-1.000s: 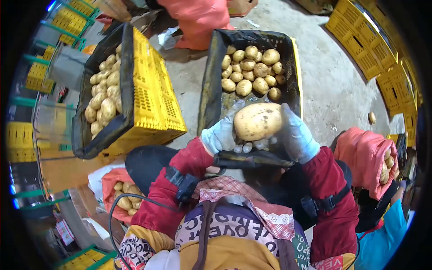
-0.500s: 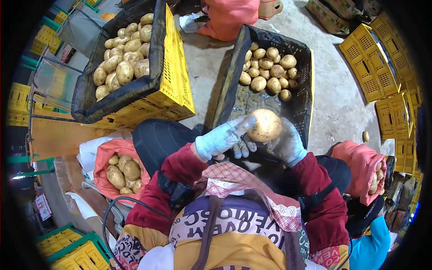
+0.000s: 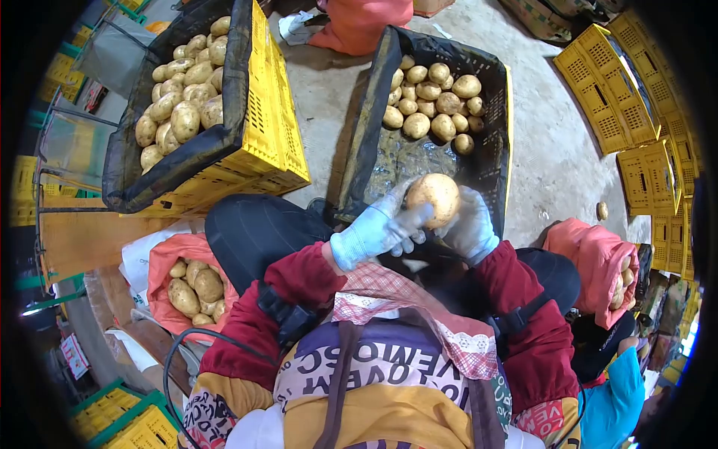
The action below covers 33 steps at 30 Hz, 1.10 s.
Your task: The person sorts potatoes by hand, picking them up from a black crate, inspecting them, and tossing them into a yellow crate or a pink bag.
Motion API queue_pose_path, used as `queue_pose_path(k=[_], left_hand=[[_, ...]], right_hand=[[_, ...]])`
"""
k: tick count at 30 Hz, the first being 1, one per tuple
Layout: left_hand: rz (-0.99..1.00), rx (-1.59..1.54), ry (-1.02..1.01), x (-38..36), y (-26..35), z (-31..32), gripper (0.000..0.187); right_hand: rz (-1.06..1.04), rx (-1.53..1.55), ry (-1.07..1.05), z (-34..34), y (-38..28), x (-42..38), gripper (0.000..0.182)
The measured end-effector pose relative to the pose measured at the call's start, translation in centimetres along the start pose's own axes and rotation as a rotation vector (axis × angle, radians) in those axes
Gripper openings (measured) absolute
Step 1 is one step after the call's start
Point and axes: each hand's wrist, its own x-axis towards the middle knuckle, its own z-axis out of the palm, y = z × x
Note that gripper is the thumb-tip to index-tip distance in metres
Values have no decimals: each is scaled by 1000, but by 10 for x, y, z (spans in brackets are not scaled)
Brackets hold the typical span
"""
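One large round potato [image 3: 434, 196] is held up in front of me between my two gloved hands. My right hand [image 3: 473, 224] cups it from the right side. My left hand [image 3: 376, 233], in a light blue glove, grips its left side, with a blurred finger lying across the lower left of the skin. Just beyond them is a yellow crate with a black lining [image 3: 351, 161], and several smaller potatoes [image 3: 443, 105] lie at its far end. The near part of the lining looks wet and dirty.
A yellow crate [image 3: 278, 127] heaped with big potatoes [image 3: 185, 120] stands at the left. Pink sacks of potatoes flank me, one sack [image 3: 161, 280] left and another sack [image 3: 580, 247] right. A loose potato [image 3: 602, 210] lies on the floor. At lower right is another person's blue sleeve [image 3: 617, 396].
The potato has turned a little in my hands, and my left fingers have shifted onto its lower front. The whole view has slid slightly up and left.
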Motion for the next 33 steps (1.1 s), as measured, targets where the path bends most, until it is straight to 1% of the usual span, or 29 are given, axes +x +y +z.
queue_pose_path(k=[1,2,3,5,6,8,9,10,12,13,14,15,16,18,19,20,21,22,24,25,27,28,30,31,32,33], left_hand=[[197,409,225,-7,-6,22,64],[392,820,450,-10,-9,34,62],[392,821,457,-9,-7,33,62],[358,906,425,-5,-3,24,73],[355,905,428,-2,-6,19,73],[694,1357,386,8,-16,3,88],[761,1657,501,11,-13,0,98],[759,1653,499,12,-16,-2,98],[697,1589,665,11,-20,1,94],[696,1588,666,11,-19,0,94],[714,1593,615,10,-18,-2,92],[732,1600,563,10,-16,-3,89],[731,1608,562,10,-13,-6,89],[616,1143,438,9,-10,-9,83],[615,1148,438,9,-9,-8,83],[626,999,391,8,-8,-4,82],[635,849,344,8,-8,-2,81],[636,849,345,11,-7,-7,81],[818,1044,370,16,-7,-14,81],[819,1043,370,14,-6,-12,81],[691,1062,414,7,-5,-6,76],[690,1064,412,5,-4,-7,76],[635,818,362,2,-2,-6,69],[636,821,363,-1,0,-2,69],[524,714,306,-4,2,5,67],[412,607,251,-6,3,10,64]], right_hand=[[-14,-6,19,14,1,-5,47],[-10,-2,17,10,1,-2,47],[-15,-3,10,6,1,2,47],[-16,0,2,-1,1,7,47],[-3,15,29,0,0,7,46],[8,33,62,-2,0,7,46],[18,38,57,-2,0,6,45],[29,40,50,-1,-1,6,44],[12,31,50,3,2,3,44],[26,37,39,4,2,2,45],[40,45,27,6,2,1,45],[38,49,25,6,1,0,45],[11,32,23,5,-1,-1,46],[-22,20,16,10,-7,-4,48],[-77,-88,-97,19,-13,-9,50],[-131,-198,-209,22,-17,-11,52],[-47,29,-347,15,-20,-7,55],[-46,29,-348,8,-19,-5,55],[125,221,-329,6,-19,-4,55],[125,220,-329,11,-17,-6,55],[-3,-41,-88,26,-12,-14,54],[-6,-40,-89,34,-13,-17,54],[-327,-270,-70,44,-14,-20,55],[-386,-316,-147,37,-18,-14,59],[-386,-315,-149,37,-18,-14,59],[-486,-478,-149,40,-19,-17,61]])
